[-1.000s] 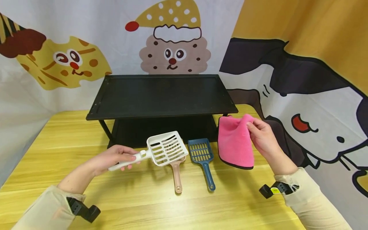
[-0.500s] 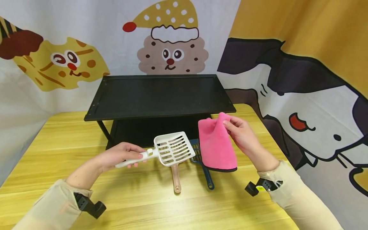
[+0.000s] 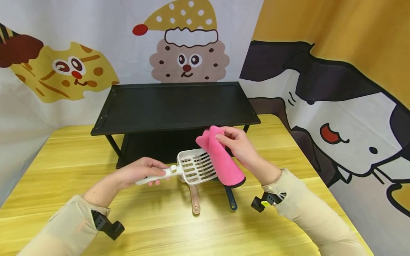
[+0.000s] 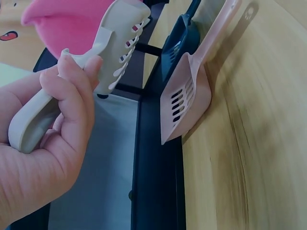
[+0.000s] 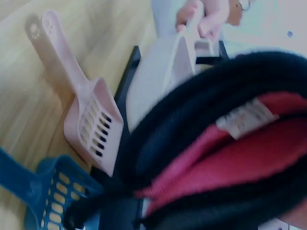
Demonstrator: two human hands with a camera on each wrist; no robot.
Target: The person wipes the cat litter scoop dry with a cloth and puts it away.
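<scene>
My left hand [image 3: 145, 171] grips the handle of a white slotted litter scoop [image 3: 193, 169], held above the table with its head pointing right. In my right hand [image 3: 237, 144], a pink cloth [image 3: 224, 165] with black edging is pinched at its top and hangs down over the right side of the scoop's head. The right wrist view shows the black trim and a white label [image 5: 247, 117] of the cloth close up. Beneath lie a beige-pink litter scoop [image 4: 180, 98] and a blue litter scoop [image 5: 55, 189], mostly covered in the head view except their handles.
A black two-tier rack [image 3: 179, 106] stands at the back of the wooden table [image 3: 153, 224]. The heads of the lower scoops lie at the rack's front edge. Behind hangs a curtain [image 3: 134, 64] with cartoon prints.
My right hand has brought the cloth leftward from the right of the blue scoop to the white scoop's head. My left hand has shifted slightly right with the white scoop.
</scene>
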